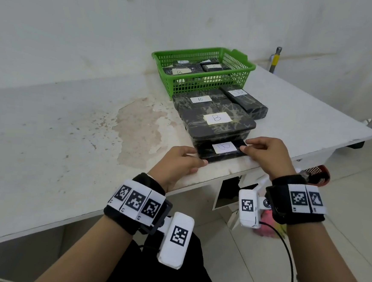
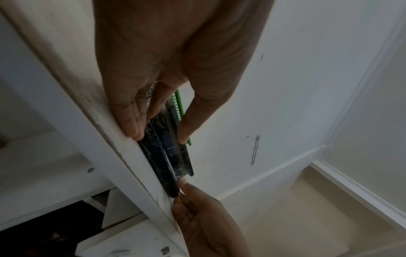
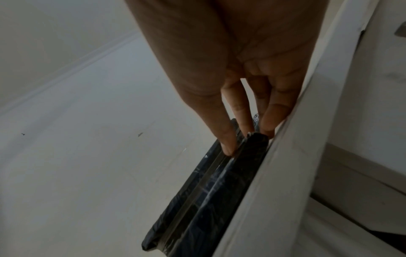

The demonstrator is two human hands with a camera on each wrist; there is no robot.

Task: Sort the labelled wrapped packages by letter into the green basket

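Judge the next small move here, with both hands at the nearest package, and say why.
Probably slide the nearest package toward the near edge of the table, out from under the B package that overlaps its far side. The left hand and right hand pinch its two ends, and lifting straight up would likely tip the B package. Its own letter is hard to read.

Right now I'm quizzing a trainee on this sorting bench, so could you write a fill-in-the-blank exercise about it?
1. The basket is coloured ____.
2. The package on top of the nearest package is labelled ____.
3. The left hand and right hand grip the ____ package of that pair.
Missing words: green; B; bottom.
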